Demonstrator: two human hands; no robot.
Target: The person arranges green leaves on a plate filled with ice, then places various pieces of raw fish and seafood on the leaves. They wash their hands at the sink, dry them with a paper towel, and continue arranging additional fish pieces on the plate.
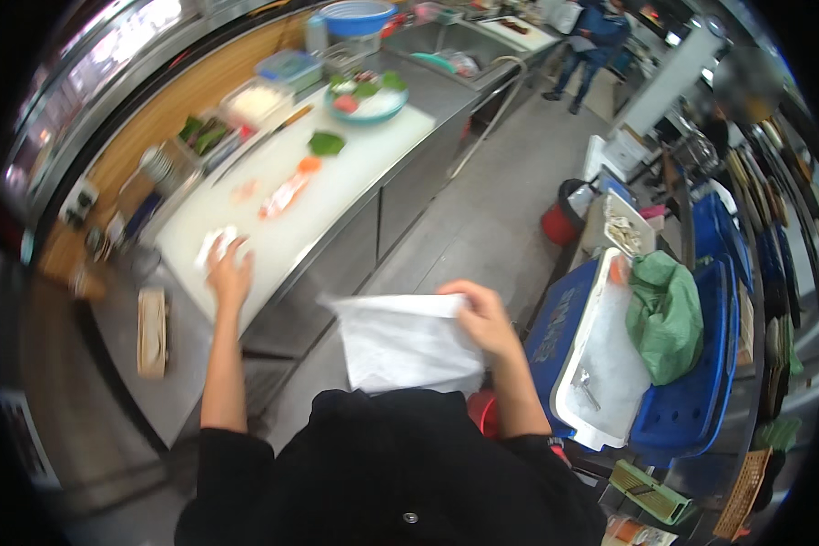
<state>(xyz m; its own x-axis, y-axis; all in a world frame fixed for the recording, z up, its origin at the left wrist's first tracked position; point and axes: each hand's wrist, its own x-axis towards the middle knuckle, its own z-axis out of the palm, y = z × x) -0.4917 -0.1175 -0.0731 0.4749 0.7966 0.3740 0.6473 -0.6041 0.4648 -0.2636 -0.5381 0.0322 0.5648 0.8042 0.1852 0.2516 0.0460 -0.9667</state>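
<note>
While right fingers (462,290) on sheet (409,341) — lettered cooler (560,314)

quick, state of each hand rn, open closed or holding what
Left hand: on a crumpled white wad on the white board; cannot tell whether it grips.
Right hand: closed, holding the edge of a white sheet.

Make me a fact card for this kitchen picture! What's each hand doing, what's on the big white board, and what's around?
Left hand: on a crumpled white wad at the near end of the board
Right hand: holding a white sheet; cloth or paper, I can't tell
On the board: orange-pink piece, green leaf, teal bowl at the far end
Knife: wooden handle, along the board's left edge
On the right: blue-sided box, green bag
Far back: a person in blue
</note>
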